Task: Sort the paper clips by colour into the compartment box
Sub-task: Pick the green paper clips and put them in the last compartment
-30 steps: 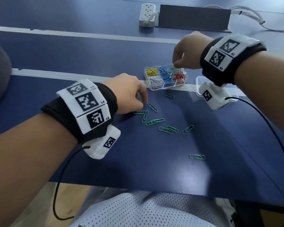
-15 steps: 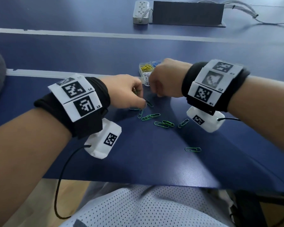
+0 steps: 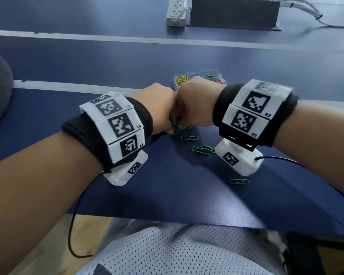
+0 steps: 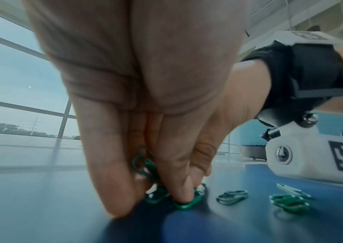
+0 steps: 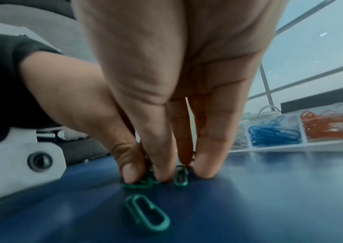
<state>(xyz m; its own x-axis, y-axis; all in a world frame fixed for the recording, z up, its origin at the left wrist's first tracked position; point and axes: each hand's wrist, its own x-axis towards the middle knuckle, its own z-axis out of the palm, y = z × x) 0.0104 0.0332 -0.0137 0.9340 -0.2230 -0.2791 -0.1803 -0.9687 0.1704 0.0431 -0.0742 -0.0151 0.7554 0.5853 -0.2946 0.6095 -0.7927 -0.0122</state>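
My left hand (image 3: 172,129) and right hand (image 3: 182,126) meet knuckle to knuckle over the green paper clips (image 3: 176,132) on the blue table. In the left wrist view, the left hand (image 4: 151,194) pinches a small bunch of green clips (image 4: 144,164) between thumb and finger, tips down on the table. In the right wrist view, the right hand (image 5: 178,172) closes thumb and fingers on one green clip (image 5: 180,176). The clear compartment box (image 3: 220,75) stands just behind the right hand, mostly hidden, with yellow clips (image 3: 181,79) showing.
Loose green clips lie near the hands (image 3: 189,138), (image 3: 204,149) and one nearer me (image 3: 238,181). The box shows blue clips (image 5: 274,133) and red clips (image 5: 332,126) in separate compartments. A white power strip (image 3: 176,11) and a dark panel (image 3: 234,13) sit at the far edge.
The right hand came down from above the box to the green clips beside the left hand. The left hand stayed on the clips and gathered them.
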